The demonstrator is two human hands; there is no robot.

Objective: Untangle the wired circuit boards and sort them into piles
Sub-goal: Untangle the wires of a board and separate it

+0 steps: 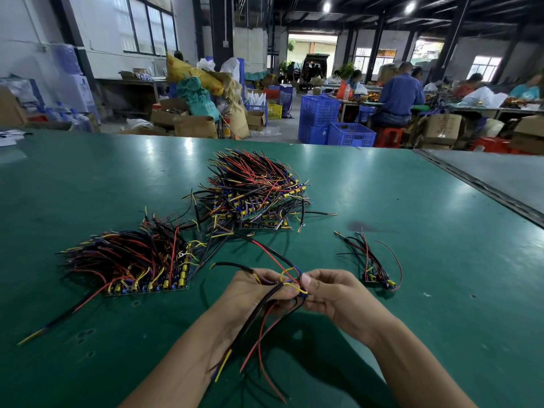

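Both hands are teasing one wired circuit board (pixel 295 285) apart just above the tabletop (pixel 441 231), close in front of the person. The left hand (pixel 256 293) is closing its grip round the black and red leads, and the right hand (pixel 329 293) is pinching the yellow-and-blue knot. Untangling seems to be under way; next, the leads are wanting a gentle pull apart before the board joins the left pile (pixel 132 263), the far pile (pixel 256 189) or the small right pile (pixel 376 266). The print on the cardboard boxes (pixel 441 129) is showing too small to read.
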